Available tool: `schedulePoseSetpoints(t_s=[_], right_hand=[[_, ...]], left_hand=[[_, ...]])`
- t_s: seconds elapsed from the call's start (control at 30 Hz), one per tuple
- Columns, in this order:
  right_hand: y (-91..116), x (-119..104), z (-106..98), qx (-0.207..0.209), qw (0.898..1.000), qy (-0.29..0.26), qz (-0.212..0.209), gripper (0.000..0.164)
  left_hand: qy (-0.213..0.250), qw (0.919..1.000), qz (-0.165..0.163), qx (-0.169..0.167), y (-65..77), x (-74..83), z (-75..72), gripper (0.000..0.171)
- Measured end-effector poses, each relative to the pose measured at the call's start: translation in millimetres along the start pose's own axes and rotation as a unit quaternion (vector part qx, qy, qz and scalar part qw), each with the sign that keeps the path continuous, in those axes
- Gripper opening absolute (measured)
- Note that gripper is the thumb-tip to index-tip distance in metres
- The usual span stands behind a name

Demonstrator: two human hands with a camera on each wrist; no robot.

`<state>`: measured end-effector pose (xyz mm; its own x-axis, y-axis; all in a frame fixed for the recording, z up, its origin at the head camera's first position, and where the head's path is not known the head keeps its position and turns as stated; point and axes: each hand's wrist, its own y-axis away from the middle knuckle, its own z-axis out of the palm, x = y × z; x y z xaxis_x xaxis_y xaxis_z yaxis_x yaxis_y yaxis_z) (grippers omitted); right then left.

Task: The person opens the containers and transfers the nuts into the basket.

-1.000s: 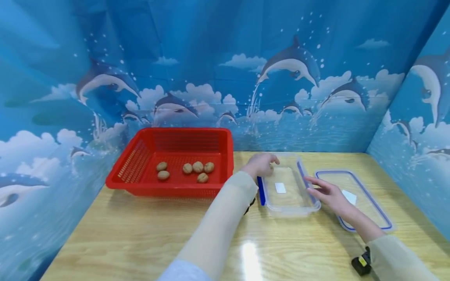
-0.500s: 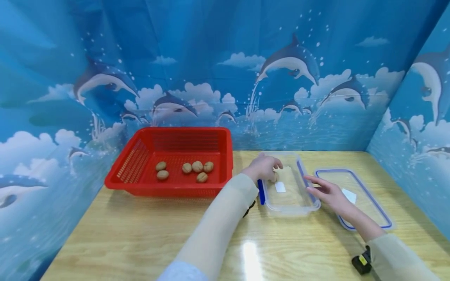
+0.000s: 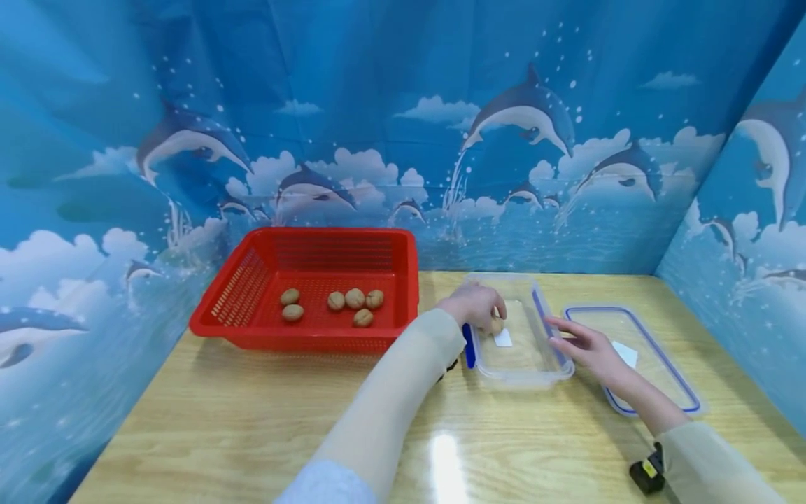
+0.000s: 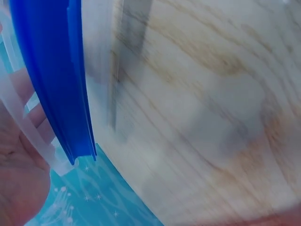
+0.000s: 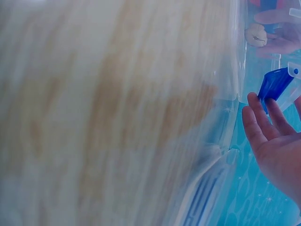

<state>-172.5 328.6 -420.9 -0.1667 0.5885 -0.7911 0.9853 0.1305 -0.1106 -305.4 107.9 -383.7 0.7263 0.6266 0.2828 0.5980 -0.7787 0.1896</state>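
Note:
My left hand reaches over the left rim of a clear plastic food container, its fingers bent down inside. They hold a walnut, which also shows between the fingertips through the clear wall in the right wrist view, as a pale walnut. In the left wrist view the left hand is partly hidden behind a blue latch flap. My right hand is at the container's right side, fingers extended and touching its blue latch flap.
A red plastic basket stands left of the container, with several walnuts on its bottom. The container's lid, with a blue seal, lies on the wooden table to the right. A dolphin-print curtain encloses the back and sides.
My left hand has shifted slightly right and toward me inside the container, bringing the walnut near the white label into view. The right hand stays at the container's right side.

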Motion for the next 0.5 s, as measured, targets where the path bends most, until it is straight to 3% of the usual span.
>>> schedulePoseSetpoints(t_s=[0.5], right_hand=[[0.9,-0.8,0.3,0.001,1.0,-0.002,0.0,0.05]], left_hand=[[0.025,0.9996,-0.009,-0.013,-6.4,0.6,3.6,0.036]])
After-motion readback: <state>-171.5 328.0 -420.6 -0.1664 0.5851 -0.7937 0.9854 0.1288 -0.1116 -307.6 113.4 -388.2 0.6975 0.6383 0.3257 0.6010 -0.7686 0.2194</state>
